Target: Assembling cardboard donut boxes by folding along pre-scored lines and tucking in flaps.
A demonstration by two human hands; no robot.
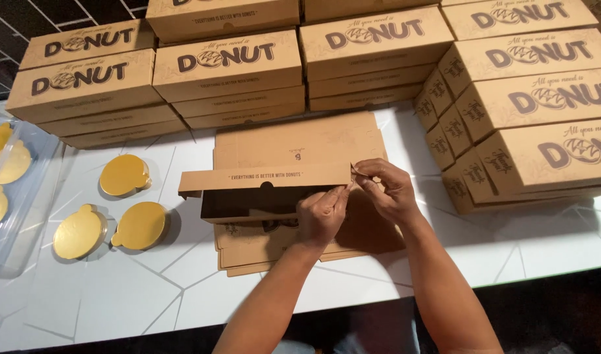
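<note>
Box: half-folded brown cardboard box (267, 196), judged light, thin, easily creased.
Left hand (321, 216): fingers pinched on front flap's right end.
Right hand (389, 190): fingers pinched on corner tab.
Grip: best taken at edges.

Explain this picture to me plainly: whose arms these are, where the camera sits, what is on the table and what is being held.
The camera sits on a person's head and looks down, so both arms are that person's own. The left hand and right hand pinch the flap corner of a half-folded brown cardboard box, which rests on a pile of flat unfolded boxes. Finished boxes are stacked behind and to the right. Round gold cake boards lie on the white table, with more in a clear tray.
</note>
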